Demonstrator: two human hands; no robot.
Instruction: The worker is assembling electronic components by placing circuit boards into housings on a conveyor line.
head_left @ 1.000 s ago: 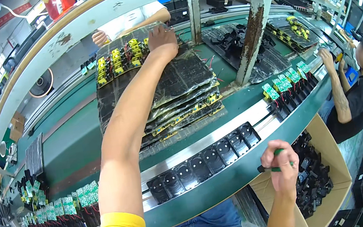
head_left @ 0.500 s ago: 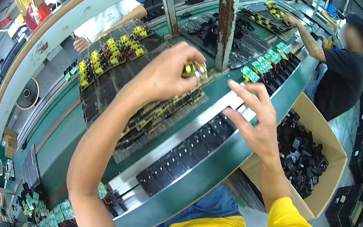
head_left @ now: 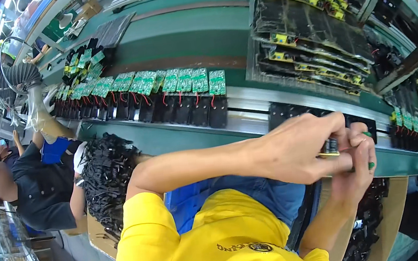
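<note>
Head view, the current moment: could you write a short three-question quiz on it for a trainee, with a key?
1. What colour is the edge of the small part in the left hand?
2. True or false: the row of green boards lies left of the stacked black sheets.
3. The wires hanging from those boards are: a) blue, b) white, c) red.

Key: 1. Yellow. 2. True. 3. c.

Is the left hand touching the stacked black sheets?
No, the left hand holds a small circuit board beside the right hand, clear of the stacked black sheets.
</note>
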